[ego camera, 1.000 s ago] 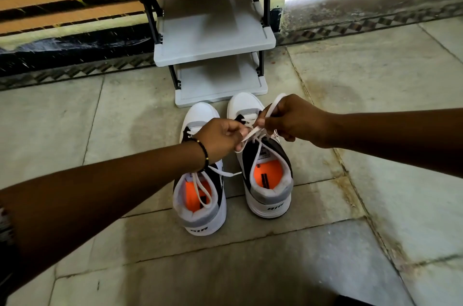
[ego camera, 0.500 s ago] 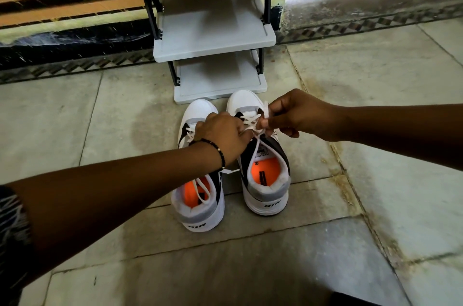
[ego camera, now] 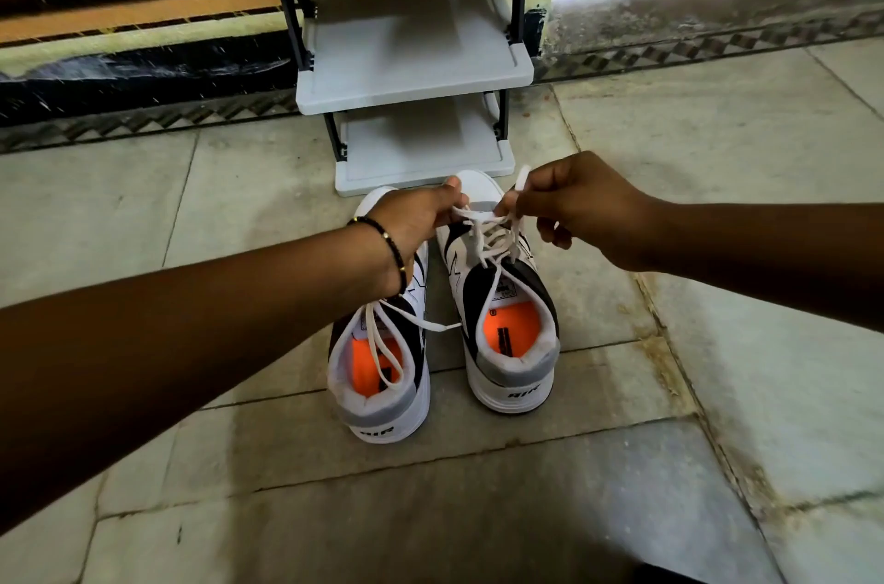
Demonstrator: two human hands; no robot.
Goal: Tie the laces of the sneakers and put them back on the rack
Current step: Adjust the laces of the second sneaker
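Two white, black and grey sneakers with orange insoles stand side by side on the floor, heels toward me. The right sneaker has its white lace stretched between my hands. My left hand pinches one end and my right hand pinches the other, above the shoe's toe half. The left sneaker lies partly under my left forearm, its lace hanging loose into the opening. The grey shoe rack stands just beyond the toes.
The rack's two lower shelves are bare and its black legs rest against the wall. Grey stone floor tiles spread to both sides. A striped orange and black wall runs behind the rack.
Both hands have moved forward toward the shoe's toe and drawn apart, pulling the lace taut between them. The loop that was over the opening has been drawn tighter.
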